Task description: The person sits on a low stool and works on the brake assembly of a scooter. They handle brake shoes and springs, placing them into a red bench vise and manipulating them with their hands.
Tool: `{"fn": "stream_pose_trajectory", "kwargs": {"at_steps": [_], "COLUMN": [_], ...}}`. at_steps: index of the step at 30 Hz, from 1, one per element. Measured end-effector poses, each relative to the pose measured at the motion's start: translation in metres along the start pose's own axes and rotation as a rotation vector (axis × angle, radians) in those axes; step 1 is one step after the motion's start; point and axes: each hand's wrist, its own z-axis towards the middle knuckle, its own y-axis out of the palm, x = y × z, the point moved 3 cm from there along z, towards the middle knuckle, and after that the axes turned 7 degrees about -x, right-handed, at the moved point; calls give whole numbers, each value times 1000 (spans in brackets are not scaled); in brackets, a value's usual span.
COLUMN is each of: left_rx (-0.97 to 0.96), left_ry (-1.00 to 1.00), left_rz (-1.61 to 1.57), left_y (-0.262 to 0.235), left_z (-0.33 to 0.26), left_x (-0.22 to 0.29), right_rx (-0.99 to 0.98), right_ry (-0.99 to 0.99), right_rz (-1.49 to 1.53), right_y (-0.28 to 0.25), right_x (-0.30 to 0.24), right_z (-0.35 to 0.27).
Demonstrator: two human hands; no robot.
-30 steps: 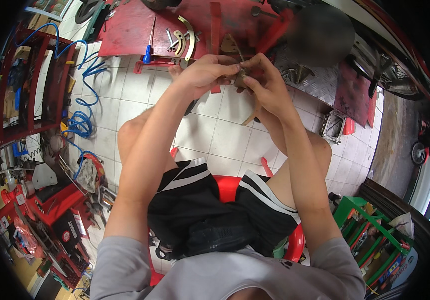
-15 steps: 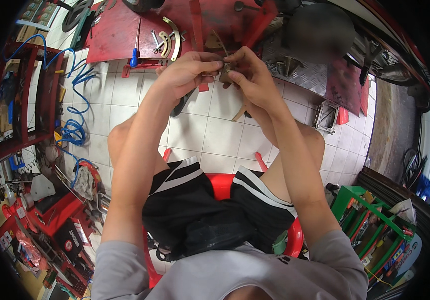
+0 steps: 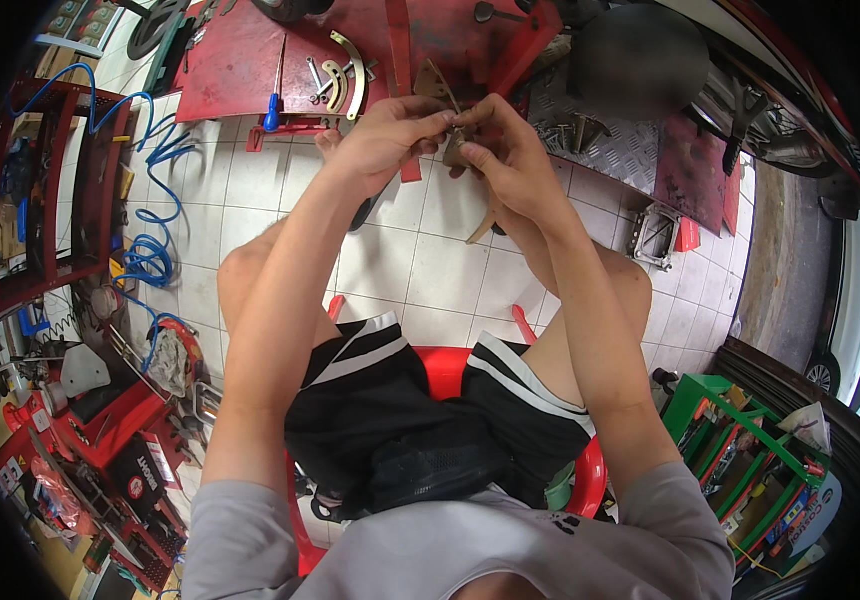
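While both arms stretch out over the knees, a small brownish metal part (image 3: 453,142) sits pinched between the two hands, just in front of the red metal stand (image 3: 250,60). By my reckoning it is being fitted or worked at close quarters. The left hand (image 3: 390,135) curls its fingers shut on one side, the right hand (image 3: 510,150) nips the other with thumb and fingertips. A blue coiled hose (image 3: 150,250) lies well left of the stand.
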Motion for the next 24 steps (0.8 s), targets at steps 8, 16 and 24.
{"fn": "stream_pose_trajectory", "kwargs": {"at_steps": [8, 16, 24], "left_rx": [4, 75, -105], "left_ry": [-202, -62, -403], "left_rz": [795, 1019, 96], "left_y": [-17, -78, 15], "left_z": [-2, 29, 131], "left_x": [-24, -136, -191], "right_rx": [119, 182, 241], "right_ry": [25, -124, -86], "right_rz": [-47, -341, -220], "right_y": [-5, -11, -31], "right_x": [0, -11, -30], "right_z": [6, 15, -2]}}
